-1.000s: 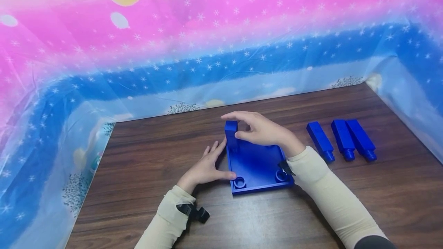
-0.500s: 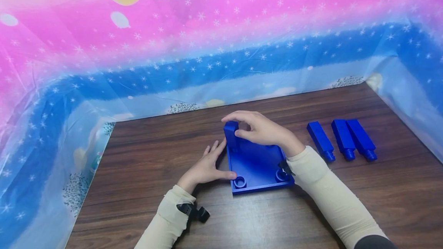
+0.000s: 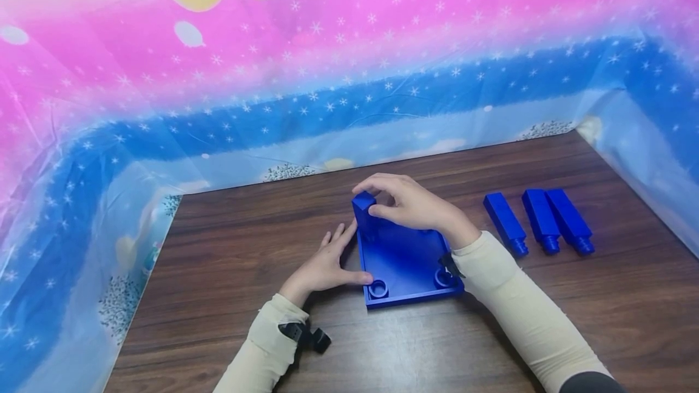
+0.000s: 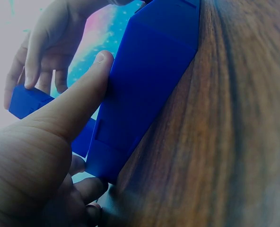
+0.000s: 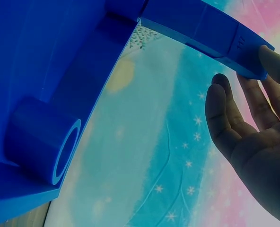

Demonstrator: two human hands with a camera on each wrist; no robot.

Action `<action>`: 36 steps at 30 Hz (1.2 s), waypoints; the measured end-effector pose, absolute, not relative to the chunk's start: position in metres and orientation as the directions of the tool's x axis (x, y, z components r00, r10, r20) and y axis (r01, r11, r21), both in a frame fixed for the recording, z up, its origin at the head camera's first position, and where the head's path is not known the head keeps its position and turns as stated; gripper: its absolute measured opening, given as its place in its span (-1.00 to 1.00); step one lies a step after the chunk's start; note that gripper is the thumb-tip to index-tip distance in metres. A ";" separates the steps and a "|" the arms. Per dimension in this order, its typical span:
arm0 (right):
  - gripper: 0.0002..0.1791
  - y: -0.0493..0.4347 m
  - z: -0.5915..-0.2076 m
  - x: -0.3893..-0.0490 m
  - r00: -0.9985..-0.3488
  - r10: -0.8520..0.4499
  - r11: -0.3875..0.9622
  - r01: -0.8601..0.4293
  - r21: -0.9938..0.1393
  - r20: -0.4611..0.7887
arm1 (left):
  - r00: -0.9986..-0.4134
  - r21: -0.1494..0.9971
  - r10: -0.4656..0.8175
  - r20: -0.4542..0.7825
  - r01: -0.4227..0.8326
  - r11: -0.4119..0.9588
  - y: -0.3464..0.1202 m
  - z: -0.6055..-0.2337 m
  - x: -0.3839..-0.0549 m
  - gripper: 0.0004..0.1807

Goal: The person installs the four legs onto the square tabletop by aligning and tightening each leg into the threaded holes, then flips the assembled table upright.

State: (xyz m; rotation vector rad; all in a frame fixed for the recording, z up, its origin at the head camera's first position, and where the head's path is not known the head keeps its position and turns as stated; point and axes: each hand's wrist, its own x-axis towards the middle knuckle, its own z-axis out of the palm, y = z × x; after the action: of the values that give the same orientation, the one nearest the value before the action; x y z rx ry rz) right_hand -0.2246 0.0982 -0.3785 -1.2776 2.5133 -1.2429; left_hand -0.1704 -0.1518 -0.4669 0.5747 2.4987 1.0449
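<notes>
A blue square panel point(image 3: 406, 262) with a raised rim and ring-shaped corner sockets lies on the table. My right hand point(image 3: 411, 204) pinches the top of a blue square leg point(image 3: 363, 211) between thumb and fingers. The leg stands nearly upright at the panel's far left corner; its lower end is hidden in the socket. In the right wrist view the number 117 shows near the leg's top. My left hand point(image 3: 323, 267) rests along the panel's left side, fingers spread and mostly straight. Its thumb point(image 4: 90, 82) presses against the panel's edge.
Three more blue legs point(image 3: 505, 223) with threaded ends lie on the wooden table point(image 3: 229, 272) to the right, beyond my right forearm. A near left socket point(image 3: 378, 288) and a near right socket point(image 3: 445, 276) show on the panel. A patterned cloth point(image 3: 306, 108) hangs behind the table.
The leg has turned about its own length, so its top goes from face-on to cornerwise. My right fingers shift slightly with it. The left hand and the panel stay put.
</notes>
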 end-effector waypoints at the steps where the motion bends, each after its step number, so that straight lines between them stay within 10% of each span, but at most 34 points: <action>1: -0.55 0.098 -0.379 -0.225 -0.658 -0.697 0.334 -0.649 -0.684 0.284 | -0.847 0.733 0.501 -0.176 0.227 0.642 -0.152 -0.467 -0.170 0.37; 36: -0.45 0.098 -0.381 -0.226 -0.650 -0.701 0.315 -0.653 -0.688 0.296 | -0.841 0.739 0.512 -0.173 0.233 0.632 -0.152 -0.466 -0.170 0.38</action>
State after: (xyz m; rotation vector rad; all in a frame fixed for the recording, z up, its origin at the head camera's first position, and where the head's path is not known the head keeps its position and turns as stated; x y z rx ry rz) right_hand -0.2259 0.0983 -0.3809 -1.2884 2.5003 -1.2645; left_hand -0.1703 -0.1523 -0.4659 0.5932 2.4873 1.0516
